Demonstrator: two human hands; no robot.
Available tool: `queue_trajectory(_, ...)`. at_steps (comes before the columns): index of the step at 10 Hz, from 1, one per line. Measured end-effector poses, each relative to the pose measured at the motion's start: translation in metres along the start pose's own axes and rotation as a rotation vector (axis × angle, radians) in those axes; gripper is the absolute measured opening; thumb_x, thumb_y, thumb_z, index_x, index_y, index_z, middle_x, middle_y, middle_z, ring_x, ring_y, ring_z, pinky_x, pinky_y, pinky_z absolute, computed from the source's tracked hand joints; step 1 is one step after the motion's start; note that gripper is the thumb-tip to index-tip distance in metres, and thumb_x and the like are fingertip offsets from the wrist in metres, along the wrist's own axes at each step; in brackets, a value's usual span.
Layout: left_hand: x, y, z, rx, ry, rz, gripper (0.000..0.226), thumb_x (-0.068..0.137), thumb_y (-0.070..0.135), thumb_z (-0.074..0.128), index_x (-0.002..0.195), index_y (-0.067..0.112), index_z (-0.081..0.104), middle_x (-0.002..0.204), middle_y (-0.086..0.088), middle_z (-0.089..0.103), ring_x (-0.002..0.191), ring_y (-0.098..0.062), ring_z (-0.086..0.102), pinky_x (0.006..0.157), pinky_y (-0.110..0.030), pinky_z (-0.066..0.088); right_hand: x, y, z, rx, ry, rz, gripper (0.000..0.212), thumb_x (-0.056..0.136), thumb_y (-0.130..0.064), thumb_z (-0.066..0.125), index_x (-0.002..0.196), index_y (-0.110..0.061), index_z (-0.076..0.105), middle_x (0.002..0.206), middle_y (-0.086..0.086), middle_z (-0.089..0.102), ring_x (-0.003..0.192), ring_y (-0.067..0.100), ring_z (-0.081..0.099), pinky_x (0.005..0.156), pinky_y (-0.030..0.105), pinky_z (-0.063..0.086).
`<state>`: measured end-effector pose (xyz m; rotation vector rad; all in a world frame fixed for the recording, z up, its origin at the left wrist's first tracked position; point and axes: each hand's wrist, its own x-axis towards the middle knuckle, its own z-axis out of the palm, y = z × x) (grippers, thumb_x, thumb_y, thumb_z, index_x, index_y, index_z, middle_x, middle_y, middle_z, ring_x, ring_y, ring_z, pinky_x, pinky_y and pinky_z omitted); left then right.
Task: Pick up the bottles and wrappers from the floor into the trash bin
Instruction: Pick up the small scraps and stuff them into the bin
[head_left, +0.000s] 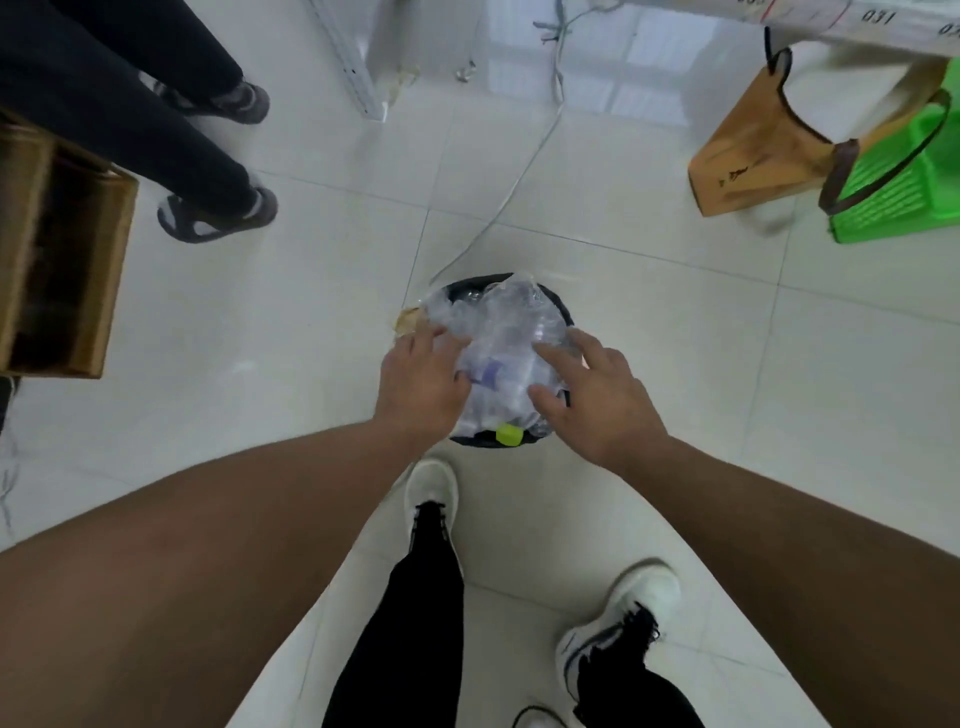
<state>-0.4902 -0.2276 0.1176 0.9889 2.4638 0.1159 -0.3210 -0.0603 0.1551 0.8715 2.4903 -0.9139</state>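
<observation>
Bottles (511, 338) and clear wrappers (452, 312): where are they lying? (Student)
They are heaping above the rim of the black trash bin (480, 440), which is standing on the white tiled floor (701, 364) at 12 o'clock from the person's shoes (431, 488). A yellow-green cap (509, 434) is showing at the bin's 6 o'clock, a brown wrapper (409, 318) at its 10 o'clock. (Tutor)
And the hands? (Student)
Left hand (421, 387) at 8 o'clock and right hand (602, 402) at 4 o'clock are pressing on the heap with fingers spread and nearly straight, gripping nothing (Tutor)
</observation>
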Motion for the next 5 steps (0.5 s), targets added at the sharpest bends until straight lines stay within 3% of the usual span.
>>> queue_trajectory(1, 0.019, -0.015, 0.018, 0.137, -0.049, 0.130, 0.055, 0.104, 0.037, 0.049, 0.158, 0.029, 0.040, 0.166, -0.007, 0.035, 0.150, -0.031, 0.034, 0.121, -0.050, 0.027, 0.030, -0.001, 0.030, -0.109, -0.052, 0.019, 0.058, 0.108, -0.062, 0.030, 0.163, -0.042, 0.035, 0.177, -0.003, 0.021, 0.161, 0.029, 0.019, 0.124, 0.055, 0.027)
queue_trajectory(2, 0.026, -0.029, 0.027, 0.126, -0.146, 0.133, 0.058, 0.109, 0.034, 0.045, 0.164, 0.029, 0.027, 0.172, -0.006, 0.023, 0.158, -0.030, 0.020, 0.126, -0.052, 0.016, 0.044, -0.007, 0.053, -0.111, -0.054, 0.097, 0.058, 0.110, -0.059, 0.025, 0.163, -0.040, 0.034, 0.177, -0.001, 0.021, 0.162, 0.031, 0.017, 0.127, 0.058, 0.020)
queue_trajectory(3, 0.030, -0.038, 0.024, 0.120, -0.203, 0.101, 0.059, 0.111, 0.038, 0.041, 0.166, 0.028, 0.023, 0.174, -0.006, 0.020, 0.160, -0.030, 0.017, 0.127, -0.053, 0.016, 0.047, -0.019, 0.059, -0.148, -0.020, 0.106, 0.057, 0.109, -0.057, 0.026, 0.161, -0.037, 0.039, 0.176, 0.003, 0.024, 0.160, 0.032, 0.020, 0.126, 0.059, 0.022)
queue_trajectory(5, 0.030, -0.037, 0.003, 0.042, -0.057, 0.161, 0.067, 0.099, 0.045, 0.055, 0.159, 0.020, 0.038, 0.162, -0.005, 0.040, 0.150, -0.029, 0.034, 0.123, -0.050, 0.028, 0.040, -0.024, 0.036, -0.053, 0.053, 0.121, 0.056, 0.110, -0.061, 0.026, 0.156, -0.038, 0.048, 0.175, 0.003, 0.026, 0.156, 0.032, 0.029, 0.124, 0.055, 0.029)
